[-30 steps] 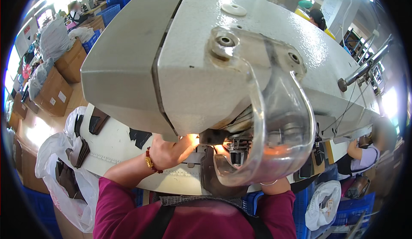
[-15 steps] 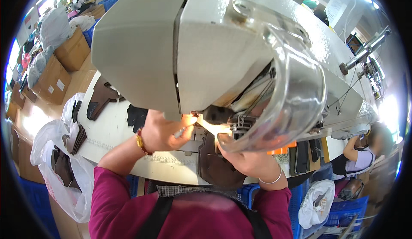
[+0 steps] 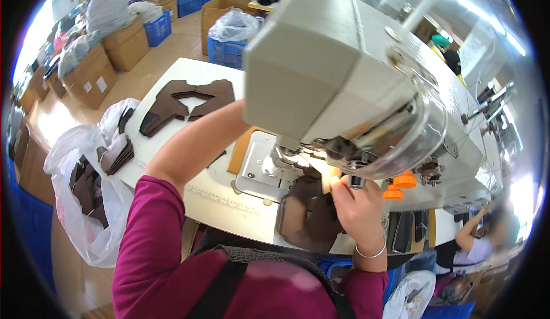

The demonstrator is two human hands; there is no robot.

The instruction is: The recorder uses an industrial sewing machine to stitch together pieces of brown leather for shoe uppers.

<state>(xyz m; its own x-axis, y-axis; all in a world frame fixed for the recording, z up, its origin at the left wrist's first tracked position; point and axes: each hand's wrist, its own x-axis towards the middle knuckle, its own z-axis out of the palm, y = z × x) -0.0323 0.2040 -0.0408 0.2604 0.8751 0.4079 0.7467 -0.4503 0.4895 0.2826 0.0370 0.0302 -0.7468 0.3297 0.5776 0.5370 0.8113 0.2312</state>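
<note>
A pale sewing machine head [image 3: 301, 67] stands over the white work table. My left forearm reaches up and across behind the machine head, which hides my left hand, so its fingers do not show. Below the clear curved guard [image 3: 429, 141], my right hand [image 3: 361, 207] is close to the lit needle area. Its fingers are closed together, and what they hold, if anything, cannot be made out. Beside it lie dark brown cut pieces [image 3: 309, 216], flat, partly under the hand. The metal machine bed plate [image 3: 260, 170] shows to their left.
Stacked brown shaped pieces [image 3: 166, 107] lie on the table's far left. A white plastic bag [image 3: 63, 164] with more brown pieces hangs at its left edge. Orange knobs [image 3: 404, 179] stick out right of my hand. Another person [image 3: 475, 247] sits at the right.
My left hand has left the needle area and gone up behind the machine head. My right hand stays near the needle. The view has shifted, showing more of the table and machine bed.
</note>
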